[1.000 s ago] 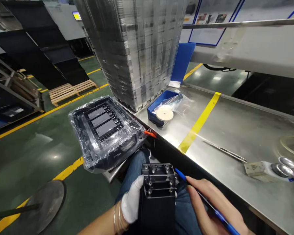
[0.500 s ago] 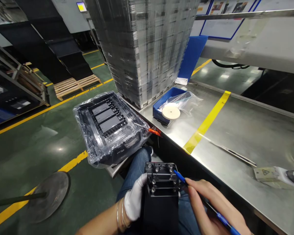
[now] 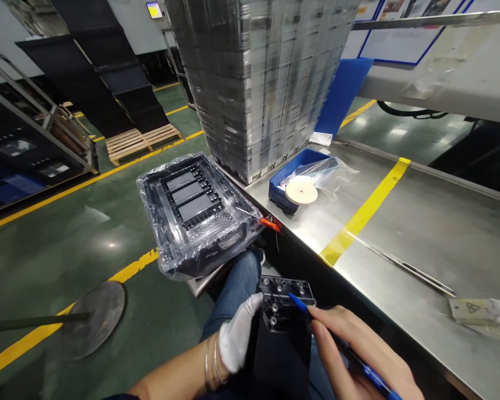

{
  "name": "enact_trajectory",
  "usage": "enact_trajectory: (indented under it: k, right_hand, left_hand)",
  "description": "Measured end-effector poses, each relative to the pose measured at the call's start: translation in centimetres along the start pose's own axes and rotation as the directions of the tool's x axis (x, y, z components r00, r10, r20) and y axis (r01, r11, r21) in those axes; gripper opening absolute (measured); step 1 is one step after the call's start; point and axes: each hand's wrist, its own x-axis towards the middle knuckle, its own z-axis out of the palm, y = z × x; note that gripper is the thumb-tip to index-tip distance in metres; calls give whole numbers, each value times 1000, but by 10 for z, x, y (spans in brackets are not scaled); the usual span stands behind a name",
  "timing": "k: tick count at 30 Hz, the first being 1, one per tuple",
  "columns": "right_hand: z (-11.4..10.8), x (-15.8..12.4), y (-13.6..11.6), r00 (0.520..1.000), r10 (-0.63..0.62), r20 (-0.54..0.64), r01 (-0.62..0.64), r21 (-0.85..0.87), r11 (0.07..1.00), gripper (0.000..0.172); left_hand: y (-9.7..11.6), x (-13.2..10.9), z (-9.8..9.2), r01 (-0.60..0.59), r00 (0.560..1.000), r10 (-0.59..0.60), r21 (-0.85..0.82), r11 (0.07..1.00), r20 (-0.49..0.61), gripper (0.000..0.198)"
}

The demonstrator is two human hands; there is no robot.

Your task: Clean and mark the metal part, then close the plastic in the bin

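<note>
My left hand (image 3: pixel 239 336), in a white glove with bracelets at the wrist, grips a black rectangular part (image 3: pixel 281 355) by its left side above my lap. The part's upper end has a ribbed section with several round screw posts. Bare, my right hand (image 3: pixel 358 347) is closed around a blue pen (image 3: pixel 369 373). The pen's blue tip lies over the middle of the ribbed section; whether it touches cannot be made out. My left fingertips are partly hidden behind the part.
A plastic-lined black crate (image 3: pixel 200 255) holding several grey-faced parts stands left of the steel table (image 3: pixel 425 222). An orange-handled tool (image 3: pixel 270 224) lies at the table's corner. Nearby are a blue bin (image 3: pixel 277 191), a round cream disc (image 3: pixel 301 190), metal tweezers (image 3: pixel 420 272) and a wrapped stack (image 3: pixel 250 83).
The pen tip has shifted from the upper right screw post toward the middle of the ribbed section. The whole view has swung slightly left, and both hands keep their hold.
</note>
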Motion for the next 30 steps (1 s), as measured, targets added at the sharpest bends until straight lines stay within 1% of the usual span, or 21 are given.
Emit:
enact_trajectory:
  k: [1, 2, 3, 6, 8, 11, 13, 14, 16, 18, 20, 22, 25, 27, 30]
  right_hand:
    - [2, 2, -1, 1000, -5, 8, 5, 16, 1000, 14]
    - [4, 3, -1, 1000, -10, 14, 9, 29, 1000, 15]
    - [5, 4, -1, 1000, -22, 21, 22, 39, 999, 15]
    - [6, 5, 0, 999, -30, 42, 29, 43, 999, 13]
    - [4, 4, 1, 999, -28, 39, 27, 24, 999, 11]
    - [5, 5, 4, 999, -16, 45, 14, 36, 999, 11]
    - [10, 7, 7, 998, -23, 64, 19, 62, 998, 12]
    - [13, 7, 9, 997, -27, 66, 22, 71, 997, 12]
    - [19, 10, 11, 998, -36, 43, 33, 72, 997, 11]
    - [22, 11, 11, 999, -41, 21, 39, 72, 997, 10]
    - [20, 12, 9, 998, -54, 27, 51, 81, 995, 9]
    - [15, 12, 4, 997, -59, 44, 55, 83, 995, 9]
    - [7, 10, -1, 997, -60, 38, 59, 32, 998, 9]
    - [6, 7, -1, 996, -80, 38, 80, 4, 997, 8]
    - [7, 1, 1, 991, -105, 83, 104, 18, 994, 9]
  left_hand:
    - [5, 1, 7, 82, 997, -78, -144, 986, 29, 58]
    - [10, 0, 14, 130, 991, -123, -241, 962, 46, 54]
    - [14, -1, 19, 144, 990, -137, -285, 948, 42, 50]
    - [21, -6, 29, 153, 987, -158, -299, 942, 6, 46]
    - [24, -7, 33, 198, 979, -203, -314, 929, 17, 47]
    - [31, -5, 42, 234, 972, -214, -287, 929, 99, 52]
    - [35, -4, 48, 219, 970, -181, -254, 942, 165, 57]
    - [36, -3, 50, 198, 971, -155, -245, 949, 181, 59]
    - [36, -2, 50, 156, 979, -115, -248, 956, 171, 61]
    - [33, -1, 47, 136, 985, -102, -270, 953, 139, 62]
    - [30, -1, 43, 162, 983, -127, -292, 943, 135, 60]
    - [29, 0, 40, 188, 976, -142, -307, 933, 165, 56]
    - [29, 0, 39, 219, 967, -157, -335, 917, 201, 54]
    - [29, 0, 39, 227, 968, -170, -354, 907, 184, 56]
    - [27, 0, 37, 208, 975, -160, -367, 907, 157, 56]
